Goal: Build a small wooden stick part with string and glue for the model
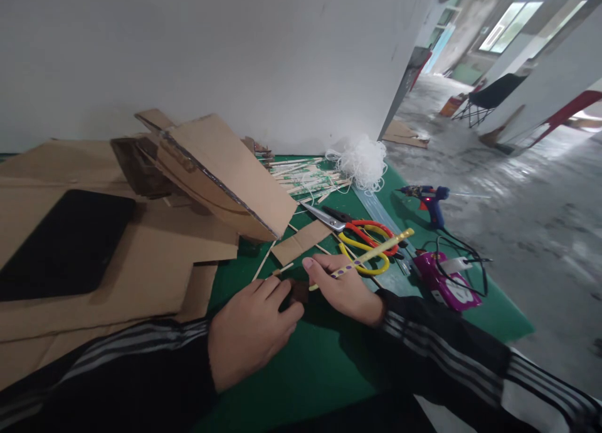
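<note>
My right hand [345,289] grips a yellow pencil [371,252] with purple dots, its lower end at a small dark-brown cardboard piece [300,291]. That piece lies under the fingertips of my left hand [256,326], which is closed on it with thumb and fingers. A thin wooden stick [283,269] shows just beyond the left fingers. Ahead of both hands is a flat cardboard strip [301,242]. Scissors with red handles [371,235] and a yellow-handled pair [364,268] lie beside the pencil, partly overlapping.
A folded cardboard structure [230,176] stands at the back. A black tablet-like slab [68,242] rests on cardboard sheets at left. Sticks [305,176], tangled white cord [362,161], clear glue sticks [376,210], a blue glue gun [427,201] and a purple power strip [446,281] lie rightward.
</note>
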### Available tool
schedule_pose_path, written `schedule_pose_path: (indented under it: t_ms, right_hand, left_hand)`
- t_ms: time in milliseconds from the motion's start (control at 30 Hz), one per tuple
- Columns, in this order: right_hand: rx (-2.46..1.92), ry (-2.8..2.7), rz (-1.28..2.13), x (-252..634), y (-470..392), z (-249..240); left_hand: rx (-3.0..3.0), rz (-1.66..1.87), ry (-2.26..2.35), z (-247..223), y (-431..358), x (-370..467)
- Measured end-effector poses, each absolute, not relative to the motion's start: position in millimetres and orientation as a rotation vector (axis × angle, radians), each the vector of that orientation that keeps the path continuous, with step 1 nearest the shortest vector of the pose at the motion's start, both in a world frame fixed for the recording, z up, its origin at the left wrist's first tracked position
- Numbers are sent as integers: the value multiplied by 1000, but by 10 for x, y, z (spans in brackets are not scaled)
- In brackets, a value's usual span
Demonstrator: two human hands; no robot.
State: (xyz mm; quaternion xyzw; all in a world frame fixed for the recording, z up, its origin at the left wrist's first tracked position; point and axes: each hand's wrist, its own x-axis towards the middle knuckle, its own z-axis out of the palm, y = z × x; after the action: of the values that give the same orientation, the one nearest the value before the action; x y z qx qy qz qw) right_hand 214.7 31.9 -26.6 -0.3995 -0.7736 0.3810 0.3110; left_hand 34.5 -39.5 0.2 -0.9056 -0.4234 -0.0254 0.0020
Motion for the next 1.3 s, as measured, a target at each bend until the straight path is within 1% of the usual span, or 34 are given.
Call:
schedule_pose_path:
  t_ms: [267,533,667,800,1000,1167,1300]
  right_hand:
    - [-1123,-1884,1129,2155,293,-275]
    - [-1052,-1924,1032,2171,294,-243]
    - [-949,-1983,1051,2179,297,-207]
    - [-954,-2021,1032,2186,287,-198]
    - [-1006,-1821,1047,2234,284,-204]
    - [-1091,-1769,996,2272,280,-185]
    - [-1097,-1666,1098,2255,276,-179]
  left_hand:
    - [-2848,-52,-1327,-4,-390,345]
    - [-2845,-45,-1312,-19,-397,323]
    - [-2847,-76,-1306,-44,-402,316]
    - [-2835,-74,-1307,-38,-404,326]
    - [-2849,-70,-1315,-10,-388,342]
    - [-2856,-14,-1344,-13,-382,343]
    - [-2859,-33,-1335,-24,-387,336]
